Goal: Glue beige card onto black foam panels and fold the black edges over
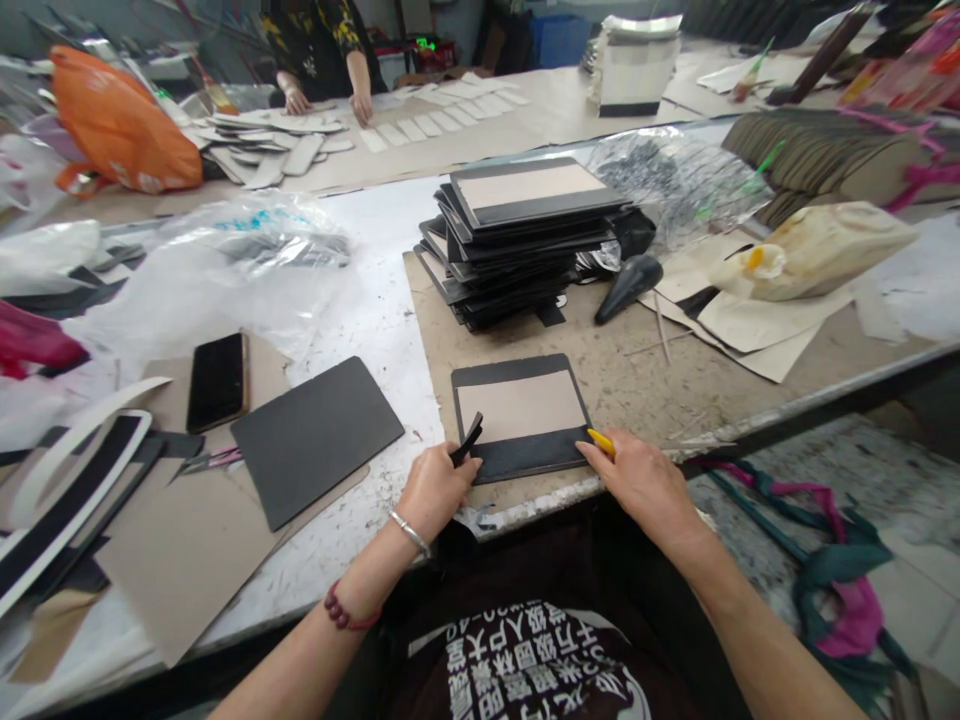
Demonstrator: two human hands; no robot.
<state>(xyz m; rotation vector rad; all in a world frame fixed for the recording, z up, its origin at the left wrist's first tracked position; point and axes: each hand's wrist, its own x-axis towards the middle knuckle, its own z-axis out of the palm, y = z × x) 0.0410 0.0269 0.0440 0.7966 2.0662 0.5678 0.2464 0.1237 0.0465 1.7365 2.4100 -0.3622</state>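
In front of me lies a rectangular black-edged panel (529, 405), with a beige sheet on it and a black band along its near side. My left hand (436, 490) is closed at the panel's near left corner, pinching a short black strip (470, 438) that sticks up. A silver bangle and a beaded bracelet circle that wrist. My right hand (641, 482) rests at the near right corner, fingers closed around a slim yellow tool (601, 442); its kind is mostly hidden by the hand.
Behind the panel rises a stack of similar panels (525, 240). To the left are a dark grey board (319, 440), a phone (217, 380) and plastic bags (247, 270). A stained plastic container (817, 250) lies at right. Across the table a person (322, 50) handles pale pieces.
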